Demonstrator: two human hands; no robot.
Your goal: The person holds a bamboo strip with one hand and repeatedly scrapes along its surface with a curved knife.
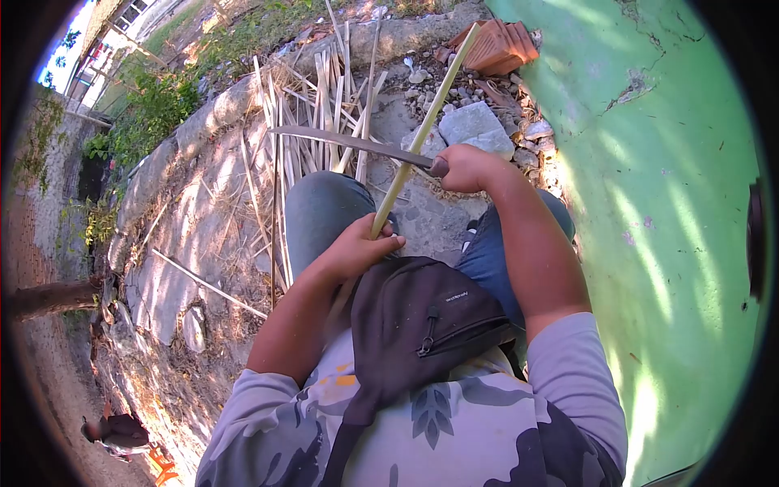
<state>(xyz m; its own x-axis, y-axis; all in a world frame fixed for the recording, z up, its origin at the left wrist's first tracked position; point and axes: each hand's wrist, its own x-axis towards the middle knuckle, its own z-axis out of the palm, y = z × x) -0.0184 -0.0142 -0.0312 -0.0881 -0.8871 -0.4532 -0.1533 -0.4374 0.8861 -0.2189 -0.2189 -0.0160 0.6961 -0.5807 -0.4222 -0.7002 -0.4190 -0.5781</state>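
Note:
My left hand [365, 243] is closed round the lower part of a long pale green strip [430, 119], which slants up and away to the right. In my right hand [466, 168] is the dark handle of a long knife [357, 143]. Its blade points left and crosses the strip above my left hand, seeming to touch it. Beyond my knees lies a pile of pale split strips [324, 101] on the ground. A black bag [426, 316] rests against my front.
A green wall [649, 187] rises close on the right. Near its foot are a pale stone block [476, 130], reddish bricks [501, 49] and gravel. One loose strip [209, 284] lies at the left. Another person [122, 432] is far off at the lower left.

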